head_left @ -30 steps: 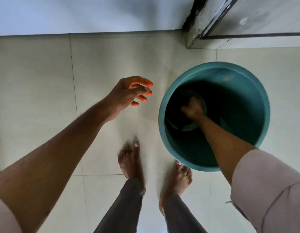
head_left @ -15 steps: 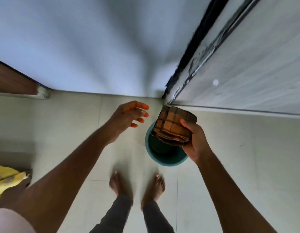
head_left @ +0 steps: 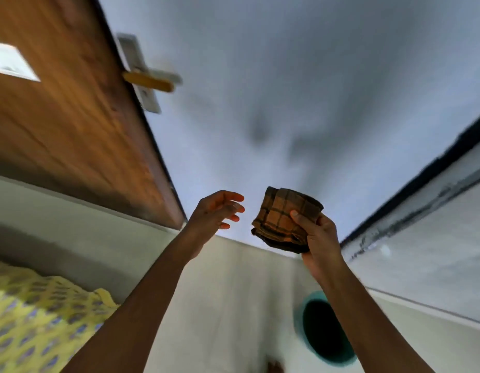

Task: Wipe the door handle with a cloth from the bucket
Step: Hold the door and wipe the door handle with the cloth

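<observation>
My right hand (head_left: 318, 238) grips a folded brown checked cloth (head_left: 280, 216), held up at chest height in the middle of the view. My left hand (head_left: 216, 212) hovers just left of the cloth, fingers spread and curled, holding nothing and not touching it. The door handle (head_left: 150, 80), a yellowish lever on a pale metal plate, sticks out from the edge of the brown wooden door (head_left: 66, 117) at the upper left, well above both hands. The teal bucket (head_left: 298, 321) stands on the floor at the lower right, partly hidden behind my right forearm.
A pale wall fills the centre behind the hands. A second pale door with a dark frame (head_left: 422, 184) runs along the right. A yellow patterned fabric (head_left: 37, 319) lies at the lower left. The floor is pale tile.
My right hand has lifted the cloth out of the bucket and raised it. The view has tilted upward, bringing the wooden door and its handle into sight. My left hand has stayed open beside it.
</observation>
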